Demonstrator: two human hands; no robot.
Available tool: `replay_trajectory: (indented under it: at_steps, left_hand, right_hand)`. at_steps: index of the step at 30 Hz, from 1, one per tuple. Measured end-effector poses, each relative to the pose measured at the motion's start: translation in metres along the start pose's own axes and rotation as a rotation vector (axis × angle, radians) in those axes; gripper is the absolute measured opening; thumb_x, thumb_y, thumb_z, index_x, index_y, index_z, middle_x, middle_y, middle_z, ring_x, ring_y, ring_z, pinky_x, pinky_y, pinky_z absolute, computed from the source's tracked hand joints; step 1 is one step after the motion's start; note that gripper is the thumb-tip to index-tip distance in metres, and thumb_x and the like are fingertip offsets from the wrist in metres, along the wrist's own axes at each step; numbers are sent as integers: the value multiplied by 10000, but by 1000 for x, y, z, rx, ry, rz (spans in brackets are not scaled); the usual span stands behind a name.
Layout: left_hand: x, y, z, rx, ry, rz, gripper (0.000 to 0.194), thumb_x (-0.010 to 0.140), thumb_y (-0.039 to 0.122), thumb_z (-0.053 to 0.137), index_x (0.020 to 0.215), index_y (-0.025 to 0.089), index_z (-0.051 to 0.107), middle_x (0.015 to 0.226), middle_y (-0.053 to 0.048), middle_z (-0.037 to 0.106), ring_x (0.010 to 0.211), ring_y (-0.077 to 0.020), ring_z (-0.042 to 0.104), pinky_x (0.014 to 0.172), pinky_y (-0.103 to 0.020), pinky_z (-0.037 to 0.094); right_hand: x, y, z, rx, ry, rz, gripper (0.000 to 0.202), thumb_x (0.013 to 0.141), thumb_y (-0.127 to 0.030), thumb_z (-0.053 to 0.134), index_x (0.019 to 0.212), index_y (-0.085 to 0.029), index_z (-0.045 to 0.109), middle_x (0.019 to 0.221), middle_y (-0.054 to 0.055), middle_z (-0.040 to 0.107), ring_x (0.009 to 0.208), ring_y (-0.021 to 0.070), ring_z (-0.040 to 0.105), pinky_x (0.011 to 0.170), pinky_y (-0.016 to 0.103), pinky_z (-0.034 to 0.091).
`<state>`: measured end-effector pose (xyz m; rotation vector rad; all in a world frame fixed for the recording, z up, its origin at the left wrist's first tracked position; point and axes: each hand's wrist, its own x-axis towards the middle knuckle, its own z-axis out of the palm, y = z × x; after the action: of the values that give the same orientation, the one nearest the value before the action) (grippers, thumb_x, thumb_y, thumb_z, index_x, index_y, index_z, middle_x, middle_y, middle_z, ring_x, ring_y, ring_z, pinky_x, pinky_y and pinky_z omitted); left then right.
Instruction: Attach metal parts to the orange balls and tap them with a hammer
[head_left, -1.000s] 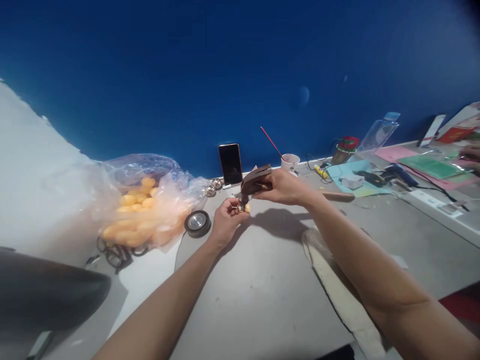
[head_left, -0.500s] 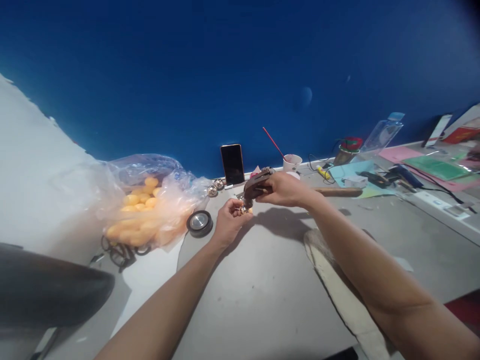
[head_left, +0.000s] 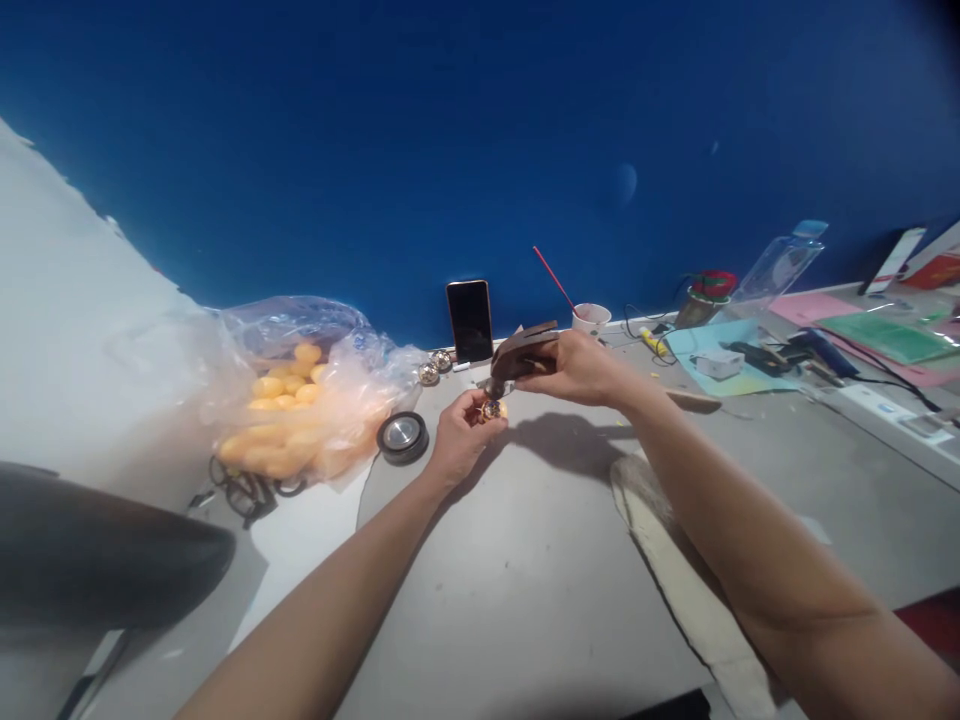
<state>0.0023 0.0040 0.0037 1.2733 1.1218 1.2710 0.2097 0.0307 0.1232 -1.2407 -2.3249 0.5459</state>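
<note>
Between the fingertips of my left hand (head_left: 463, 436) is a small shiny gold ball (head_left: 493, 409), held low over the grey table (head_left: 510, 580). My right hand (head_left: 581, 370) is closed round a dark brown tool (head_left: 521, 352), whose rounded metal end is at the top of the ball. Whether that end touches the ball I cannot tell. Two more shiny balls (head_left: 429, 373) rest behind my left hand, near a phone (head_left: 470, 320) that leans on the blue wall. A round black-rimmed disc (head_left: 403, 437) lies left of my left hand.
A clear plastic bag of yellow balls (head_left: 289, 385) fills the left side. A paper cup (head_left: 591, 318) with a red stick stands behind my right hand. Beneath my right forearm lies a pale cloth-like strip (head_left: 697, 610). Papers, cables and a plastic bottle (head_left: 780, 262) are at the right.
The view has shifted slightly. The tool in my right hand is tilted differently and its end sits a little higher, showing more of the gold ball. My left hand keeps its hold.
</note>
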Motion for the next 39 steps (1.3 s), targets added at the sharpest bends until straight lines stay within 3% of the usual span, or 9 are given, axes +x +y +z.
replay_trajectory:
  at_steps: [3, 8, 13, 17, 23, 29, 34, 39]
  left_hand:
    - [-1, -1, 0, 27, 21, -17, 422, 632, 276, 880, 1021, 192, 739, 733, 24, 684, 617, -126, 552, 590, -250, 441]
    - [-3, 3, 1, 23, 12, -20, 452, 612, 239, 882, 1029, 182, 719, 801, 7, 716, 684, -137, 605, 637, -246, 459]
    - [-4, 5, 0, 70, 17, -38, 456, 621, 246, 877, 1041, 173, 715, 730, 30, 680, 645, -125, 571, 620, -242, 436]
    - [-4, 5, 0, 25, 4, -43, 451, 609, 239, 880, 1023, 169, 714, 761, 21, 697, 672, -126, 591, 645, -246, 455]
    - [-3, 6, 1, -60, -10, -71, 414, 597, 267, 882, 963, 158, 722, 761, 9, 711, 644, -122, 589, 609, -242, 453]
    - [-2, 5, 1, -75, 13, -85, 482, 552, 228, 901, 995, 158, 723, 757, 15, 716, 657, -126, 604, 628, -244, 471]
    - [-3, 6, 0, -14, -9, -58, 384, 589, 273, 901, 915, 165, 728, 692, 19, 698, 597, -118, 577, 589, -244, 463]
    - [-3, 7, 0, 33, 24, -42, 380, 590, 305, 923, 887, 177, 723, 587, 60, 624, 501, -93, 494, 506, -225, 396]
  right_hand:
    - [0, 1, -1, -54, -61, 3, 226, 882, -305, 788, 1090, -246, 852, 931, 56, 832, 861, 242, 746, 764, 336, 544]
    - [-1, 0, -2, -14, 35, -33, 230, 907, -306, 774, 1118, -256, 849, 969, 51, 836, 876, 242, 752, 774, 326, 548]
    - [0, 2, -1, -40, -45, -44, 198, 853, -288, 823, 1045, -260, 860, 930, 41, 831, 861, 241, 757, 774, 318, 550]
    - [0, 6, -1, 31, 42, -53, 217, 879, -307, 802, 1084, -264, 859, 952, 40, 836, 878, 243, 760, 785, 325, 561]
    - [3, 8, 8, 56, -13, -68, 178, 855, -275, 810, 1019, -235, 866, 931, 42, 840, 891, 236, 761, 808, 327, 570]
    - [1, 8, 3, 176, 53, -69, 262, 883, -323, 793, 1115, -217, 854, 969, 65, 840, 918, 247, 761, 792, 329, 577]
    - [2, 6, 2, 60, -52, -50, 189, 829, -310, 823, 998, -231, 855, 892, 43, 823, 845, 232, 742, 770, 327, 547]
    - [1, 10, -3, 79, 33, -4, 239, 849, -382, 811, 1009, -206, 842, 830, 50, 788, 824, 241, 721, 741, 337, 547]
